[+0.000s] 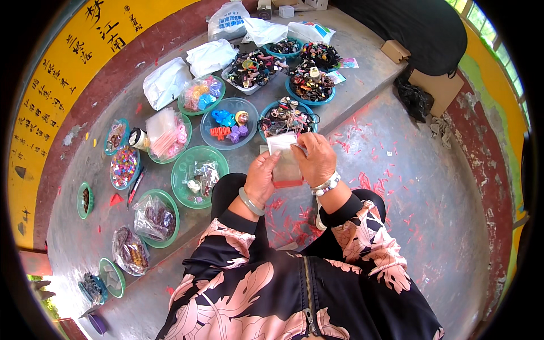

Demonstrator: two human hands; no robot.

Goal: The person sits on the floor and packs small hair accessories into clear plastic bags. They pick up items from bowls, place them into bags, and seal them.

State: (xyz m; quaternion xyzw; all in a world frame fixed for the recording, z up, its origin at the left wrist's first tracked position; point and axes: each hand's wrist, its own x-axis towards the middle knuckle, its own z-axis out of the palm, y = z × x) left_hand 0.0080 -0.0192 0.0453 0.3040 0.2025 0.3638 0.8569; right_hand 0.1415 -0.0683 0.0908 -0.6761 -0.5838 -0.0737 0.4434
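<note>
Between my hands, above my lap, is a small clear plastic bag (287, 169) with a whitish upper part and a red strip along its bottom edge. My left hand (260, 180) pinches its left side, thumb near the top. At the upper right, the fingers of my right hand (317, 161) are closed on the bag's whitish top. Just beyond my hands stands a blue bowl of dark hair ties (288, 120). Left of it, a clear blue bowl (229, 140) holds blue, red and purple pieces. The green bowl (180, 174) nearest my left arm contains small wrapped items.
On the ledge are several more bowls, one with stacked clear bags (164, 131) and one with colourful small pieces (124, 167). White plastic bags (167, 83) lie behind. Red scraps (371, 184) litter the floor at right. A black bag (412, 97) sits beside cardboard.
</note>
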